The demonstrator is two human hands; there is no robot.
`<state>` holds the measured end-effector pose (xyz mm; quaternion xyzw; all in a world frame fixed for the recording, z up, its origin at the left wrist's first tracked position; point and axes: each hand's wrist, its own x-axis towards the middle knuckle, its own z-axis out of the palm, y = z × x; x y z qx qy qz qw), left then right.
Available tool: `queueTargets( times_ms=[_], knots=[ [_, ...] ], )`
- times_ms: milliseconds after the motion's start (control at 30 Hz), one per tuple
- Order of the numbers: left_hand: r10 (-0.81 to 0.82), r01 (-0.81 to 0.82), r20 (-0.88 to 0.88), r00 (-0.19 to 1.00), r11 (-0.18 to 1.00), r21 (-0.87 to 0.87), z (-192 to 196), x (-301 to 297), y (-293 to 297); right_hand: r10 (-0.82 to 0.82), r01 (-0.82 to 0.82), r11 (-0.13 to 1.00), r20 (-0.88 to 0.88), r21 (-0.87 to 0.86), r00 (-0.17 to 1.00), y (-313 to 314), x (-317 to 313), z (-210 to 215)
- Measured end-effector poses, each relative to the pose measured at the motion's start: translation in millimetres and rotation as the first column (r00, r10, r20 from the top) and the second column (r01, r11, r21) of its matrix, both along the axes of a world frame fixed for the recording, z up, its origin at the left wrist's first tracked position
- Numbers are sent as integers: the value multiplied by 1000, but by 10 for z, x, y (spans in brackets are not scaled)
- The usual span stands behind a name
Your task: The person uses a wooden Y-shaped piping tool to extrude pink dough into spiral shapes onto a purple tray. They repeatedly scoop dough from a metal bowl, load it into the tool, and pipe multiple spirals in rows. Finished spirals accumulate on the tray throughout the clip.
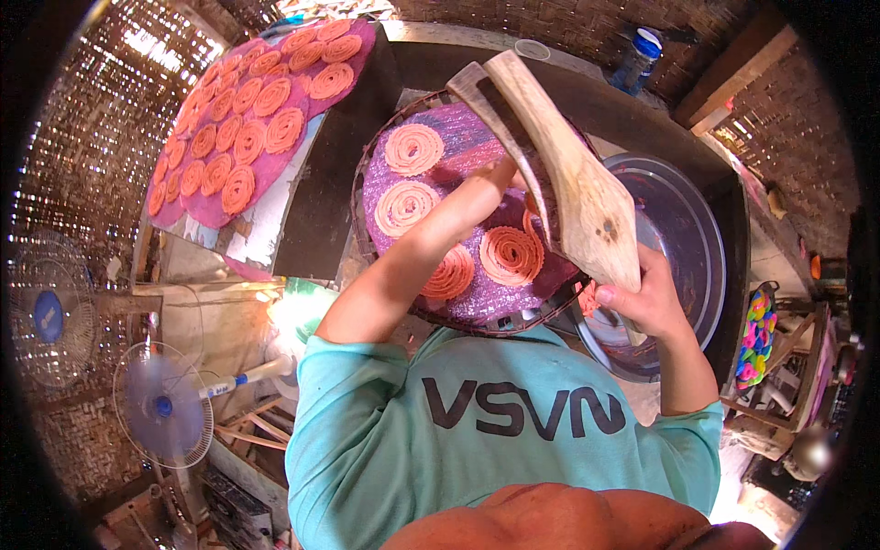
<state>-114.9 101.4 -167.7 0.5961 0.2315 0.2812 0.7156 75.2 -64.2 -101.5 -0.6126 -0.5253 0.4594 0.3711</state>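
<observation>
A long wooden press (577,183) with two handles is held tilted over a round woven tray (385,266). The tray is lined with purple mesh cloth (458,137) and carries several orange dough spirals (412,148). My right hand (646,302) grips the near ends of the press handles, at the tray's right rim. My left hand (495,176) reaches across the tray to the press's far part, and its fingers are hidden behind the wood. One spiral (511,254) lies directly under the press.
A second purple-lined tray (206,206) full of several orange spirals lies at the upper left. A large metal bowl (687,229) stands right of the press. Two fans (163,405) are on the left, a blue-capped bottle (637,57) at the back, colourful items (756,335) at right.
</observation>
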Motion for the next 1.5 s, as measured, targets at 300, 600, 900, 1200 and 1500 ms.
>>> queueTargets(
  times_ms=[300, 600, 900, 1200, 1500],
  knots=[
    [68, -30, -369, 927, 994, 108, -288, -197, 99, 11, -9, 998, -25, 60, 1000, 74, -33, -78],
    [335, -13, -494, 802, 837, 547, -371, -508, -171, -90, 98, 994, -151, 46, 984, 16, 93, -128],
    [411, 35, -517, 751, 757, 652, -268, -598, -377, -105, 114, 993, -199, 33, 974, -35, 140, -152],
    [439, 224, -578, 688, 629, 744, -85, -648, -649, -109, 123, 990, -160, 76, 981, -82, 209, -151],
    [463, 369, -653, 599, 563, 739, -72, -664, -843, -137, 141, 990, -180, 11, 974, -241, 224, -128]
  ],
)
